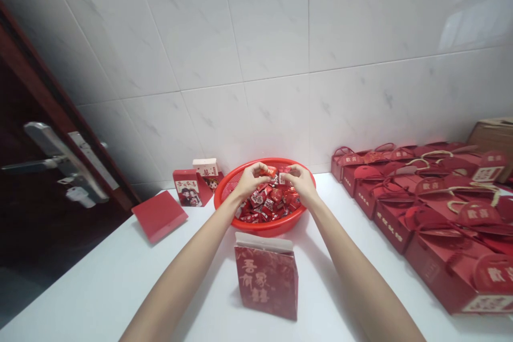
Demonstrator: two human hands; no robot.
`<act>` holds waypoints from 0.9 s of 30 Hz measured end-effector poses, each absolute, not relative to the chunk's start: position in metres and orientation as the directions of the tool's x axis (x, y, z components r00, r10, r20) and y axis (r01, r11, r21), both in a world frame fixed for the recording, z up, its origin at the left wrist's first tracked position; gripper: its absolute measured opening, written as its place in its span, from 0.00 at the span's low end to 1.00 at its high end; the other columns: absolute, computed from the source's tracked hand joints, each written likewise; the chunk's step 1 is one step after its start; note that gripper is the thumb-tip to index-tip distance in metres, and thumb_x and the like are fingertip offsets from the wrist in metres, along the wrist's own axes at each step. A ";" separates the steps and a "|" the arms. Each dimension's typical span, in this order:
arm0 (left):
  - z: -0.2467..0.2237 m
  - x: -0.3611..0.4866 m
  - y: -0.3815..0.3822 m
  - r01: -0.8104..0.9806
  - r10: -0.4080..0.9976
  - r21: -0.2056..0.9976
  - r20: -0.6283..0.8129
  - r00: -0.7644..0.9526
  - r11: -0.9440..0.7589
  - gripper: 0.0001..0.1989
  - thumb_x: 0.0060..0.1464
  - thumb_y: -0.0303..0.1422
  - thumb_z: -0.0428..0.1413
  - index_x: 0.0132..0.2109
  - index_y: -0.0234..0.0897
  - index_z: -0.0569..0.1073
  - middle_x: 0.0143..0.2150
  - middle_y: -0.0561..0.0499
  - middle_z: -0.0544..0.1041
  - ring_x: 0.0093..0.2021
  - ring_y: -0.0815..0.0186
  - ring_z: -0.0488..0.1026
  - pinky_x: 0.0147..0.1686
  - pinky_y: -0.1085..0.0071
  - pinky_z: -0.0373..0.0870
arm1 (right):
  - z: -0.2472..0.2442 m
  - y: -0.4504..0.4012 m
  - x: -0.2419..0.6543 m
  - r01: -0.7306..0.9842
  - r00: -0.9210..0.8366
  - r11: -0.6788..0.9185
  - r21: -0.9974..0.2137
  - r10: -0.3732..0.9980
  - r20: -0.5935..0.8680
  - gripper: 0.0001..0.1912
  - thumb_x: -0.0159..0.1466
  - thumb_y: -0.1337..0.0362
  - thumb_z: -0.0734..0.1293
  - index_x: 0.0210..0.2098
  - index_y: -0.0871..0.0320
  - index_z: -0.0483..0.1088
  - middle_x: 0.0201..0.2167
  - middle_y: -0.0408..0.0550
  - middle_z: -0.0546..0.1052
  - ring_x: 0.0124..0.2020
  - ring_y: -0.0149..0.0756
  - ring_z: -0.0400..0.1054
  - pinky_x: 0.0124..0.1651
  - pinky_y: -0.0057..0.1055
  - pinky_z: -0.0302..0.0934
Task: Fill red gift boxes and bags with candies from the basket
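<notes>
Both my hands are over a red plastic basket (256,228) full of small wrapped candies (269,204), mostly red with white and dark print. My left hand (251,177) pinches an orange-red wrapped candy (271,171) between thumb and fingers. With thumb and fingertips together, my right hand (300,183) holds a red and white wrapped candy (282,177). The two candies are close to each other above the pile. In front of the basket, between my forearms, a dark red paper gift box (266,283) with pale characters stands upright, its top flap pale.
Rows of red handled gift boxes (430,246) fill the table's right side, with a brown cardboard box (491,136) behind. Left of the basket stand small printed boxes (192,188) and a flat red card (160,216). A tiled wall (276,112) backs the table; a door (40,214) stands left.
</notes>
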State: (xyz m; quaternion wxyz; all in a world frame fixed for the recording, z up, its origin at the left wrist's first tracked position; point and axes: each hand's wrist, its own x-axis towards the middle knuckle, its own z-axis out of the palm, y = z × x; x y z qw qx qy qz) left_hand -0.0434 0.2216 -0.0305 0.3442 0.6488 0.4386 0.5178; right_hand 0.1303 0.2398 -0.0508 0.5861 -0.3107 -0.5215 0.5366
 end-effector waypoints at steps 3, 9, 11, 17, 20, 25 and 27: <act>-0.030 -0.043 0.221 0.217 0.924 0.898 0.371 0.090 -0.382 0.15 0.36 0.31 0.65 0.33 0.35 0.70 0.38 0.49 0.78 0.40 0.63 0.75 0.44 0.65 0.71 | -0.051 0.240 0.130 -0.312 -0.115 0.246 -0.918 0.949 0.294 0.12 0.43 0.60 0.72 0.25 0.54 0.67 0.23 0.39 0.74 0.29 0.35 0.68 0.34 0.31 0.62; -0.029 -0.043 0.221 0.281 0.925 0.884 0.377 0.048 -0.374 0.14 0.39 0.34 0.64 0.34 0.36 0.71 0.36 0.51 0.77 0.40 0.62 0.74 0.42 0.65 0.73 | -0.050 0.240 0.131 -0.332 -0.123 0.244 -0.911 0.946 0.298 0.12 0.43 0.61 0.73 0.25 0.55 0.69 0.24 0.39 0.74 0.30 0.35 0.68 0.36 0.32 0.62; -0.031 -0.044 0.222 0.294 0.929 0.887 0.371 0.008 -0.357 0.16 0.39 0.36 0.64 0.35 0.36 0.70 0.38 0.51 0.76 0.40 0.63 0.74 0.41 0.66 0.73 | -0.050 0.240 0.131 -0.341 -0.124 0.235 -0.910 0.949 0.291 0.12 0.43 0.61 0.73 0.26 0.55 0.69 0.24 0.40 0.74 0.30 0.35 0.68 0.35 0.32 0.63; -0.035 -0.046 0.223 0.290 0.961 0.921 0.276 -0.008 -0.261 0.19 0.41 0.39 0.64 0.40 0.37 0.70 0.41 0.50 0.76 0.37 0.65 0.74 0.38 0.67 0.72 | -0.050 0.241 0.131 -0.358 -0.127 0.211 -0.909 0.954 0.271 0.13 0.43 0.61 0.73 0.28 0.55 0.70 0.25 0.41 0.75 0.29 0.35 0.68 0.34 0.32 0.62; -0.034 -0.045 0.222 0.283 0.965 0.928 0.260 -0.027 -0.242 0.20 0.41 0.40 0.65 0.41 0.37 0.71 0.41 0.49 0.76 0.38 0.64 0.74 0.38 0.67 0.72 | -0.049 0.239 0.132 -0.367 -0.133 0.197 -0.909 0.956 0.261 0.14 0.43 0.60 0.73 0.28 0.55 0.69 0.25 0.41 0.76 0.29 0.35 0.68 0.32 0.30 0.62; -0.032 -0.043 0.221 0.236 0.967 0.946 0.244 -0.070 -0.222 0.22 0.37 0.41 0.67 0.39 0.37 0.73 0.40 0.49 0.77 0.40 0.61 0.75 0.38 0.66 0.73 | -0.048 0.236 0.133 -0.375 -0.152 0.148 -0.915 0.964 0.218 0.14 0.43 0.60 0.73 0.30 0.55 0.70 0.25 0.40 0.75 0.28 0.35 0.69 0.31 0.30 0.62; -0.031 -0.042 0.220 0.230 0.967 0.946 0.247 -0.066 -0.227 0.21 0.36 0.40 0.67 0.38 0.36 0.74 0.40 0.48 0.78 0.41 0.60 0.75 0.38 0.65 0.73 | -0.047 0.236 0.133 -0.381 -0.151 0.140 -0.914 0.966 0.211 0.14 0.44 0.60 0.72 0.31 0.54 0.70 0.25 0.40 0.75 0.28 0.35 0.69 0.32 0.31 0.63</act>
